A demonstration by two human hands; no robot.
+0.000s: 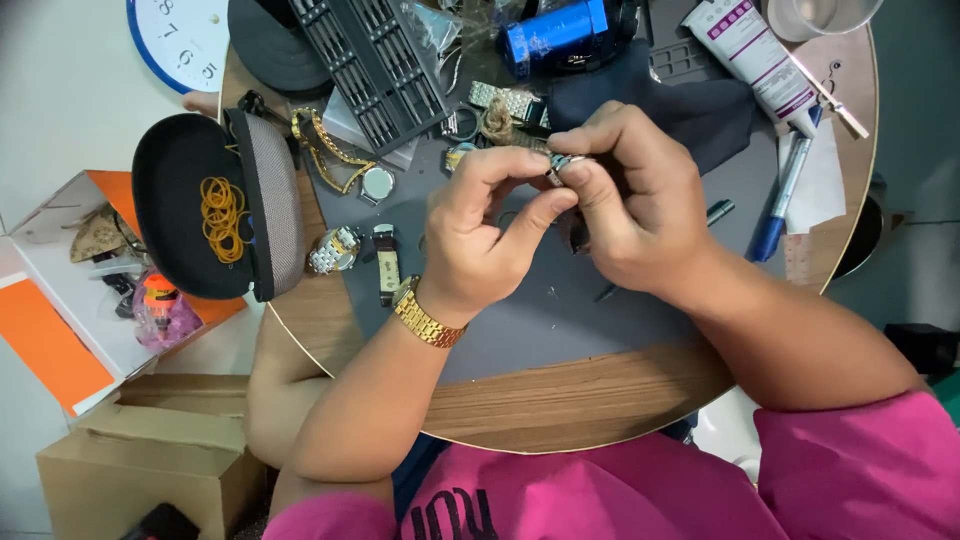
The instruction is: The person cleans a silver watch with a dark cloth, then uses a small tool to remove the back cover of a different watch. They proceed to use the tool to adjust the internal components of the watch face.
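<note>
both hands, left hand [470, 235] and right hand [625, 195], pinch a small metal watch part [562, 166] between fingertips above the grey mat [540, 310] (mid-adjustment, it seems, wanting a steady fine grip), with loose watches [335, 250], a bit tray [380, 65], a blue pen [785, 195] and an open case [215, 205] crowding close around.

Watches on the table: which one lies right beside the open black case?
The silver watch, lying against the case's grey lid edge. The gold-strapped watch lies farther up the mat, and the gold one on the left wrist is worn.
</note>
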